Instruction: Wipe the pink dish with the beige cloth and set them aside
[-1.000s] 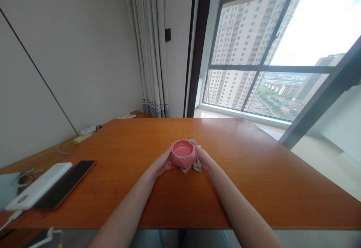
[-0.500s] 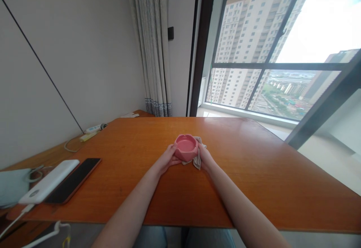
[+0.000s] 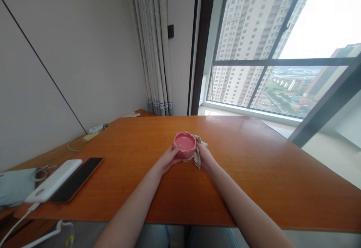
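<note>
A small pink faceted bowl [image 3: 185,151] is held above the wooden table, its round hollow facing up toward me. Around its left side my left hand [image 3: 170,158] is closed, with the thumb over the front rim. My right hand [image 3: 205,155] is closed on a light grey cloth [image 3: 197,160] and presses it to the bowl's right side. Part of the cloth hangs below the bowl, and another fold sticks out behind my right fingers. The fingertips under and behind the bowl are hidden.
On the left of the table [image 3: 135,135] lie a black phone [image 3: 77,179] and a white power bank [image 3: 55,180] with a cable. A power strip [image 3: 96,128] sits by the wall. Beyond are a curtain [image 3: 153,52] and a window [image 3: 254,63].
The bowl has turned and tilted slightly in my hands, and my left thumb has come over its front rim. The whole view has shifted a little.
</note>
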`<state>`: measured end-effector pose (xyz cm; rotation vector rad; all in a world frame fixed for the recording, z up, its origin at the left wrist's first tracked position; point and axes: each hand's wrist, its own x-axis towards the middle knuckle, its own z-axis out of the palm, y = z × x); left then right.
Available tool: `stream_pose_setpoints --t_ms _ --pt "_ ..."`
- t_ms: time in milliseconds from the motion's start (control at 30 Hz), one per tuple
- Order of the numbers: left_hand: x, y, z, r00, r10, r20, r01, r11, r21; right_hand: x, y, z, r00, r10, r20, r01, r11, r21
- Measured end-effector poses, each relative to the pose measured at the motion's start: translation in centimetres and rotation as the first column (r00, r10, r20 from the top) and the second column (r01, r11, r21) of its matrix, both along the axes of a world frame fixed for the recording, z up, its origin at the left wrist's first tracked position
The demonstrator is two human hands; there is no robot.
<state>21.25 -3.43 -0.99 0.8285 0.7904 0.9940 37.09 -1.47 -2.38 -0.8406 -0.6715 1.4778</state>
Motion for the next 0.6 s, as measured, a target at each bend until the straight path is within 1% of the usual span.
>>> stream_pose_setpoints --t_ms 67,100,167,267,367,433,500,600 --pt "-0.3 0.0 0.0 0.998 -0.048 0.029 0.048 0.999 0.018 0.2 0.0 0.1 0.999 -0.035 0.029 0.034 0.998 0.049" --pt "-0.5 0.1 0.1 0.995 -0.073 0.061 0.071 0.997 0.027 0.3 -0.1 0.3 0.998 -0.048 0.045 0.046 0.998 0.050" --pt "-0.9 0.2 0.4 0.988 -0.118 0.102 0.116 0.993 0.029 0.4 -0.2 0.6 0.997 -0.032 0.065 0.031 0.999 0.025" --pt "-1.4 0.1 0.9 0.987 -0.155 0.043 0.156 0.988 -0.003 0.5 -0.3 0.8 0.998 0.010 0.063 -0.008 0.999 -0.032" --pt "-1.1 -0.2 1.0 0.988 -0.152 0.013 0.152 0.988 0.006 0.4 -0.2 0.8 0.998 -0.044 0.042 0.046 0.998 -0.035" --pt "-0.5 -0.3 0.8 0.995 -0.079 0.058 0.077 0.996 0.039 0.4 -0.1 0.8 0.997 -0.083 -0.009 0.082 0.996 -0.032" --pt "0.0 -0.2 0.6 0.993 0.046 0.112 -0.053 0.997 0.061 0.5 0.0 0.9 0.995 -0.095 -0.038 0.092 0.994 -0.065" --pt "0.1 0.4 0.5 0.957 0.195 0.213 -0.217 0.973 0.085 0.4 -0.4 1.2 0.999 -0.032 -0.014 0.031 0.995 -0.090"
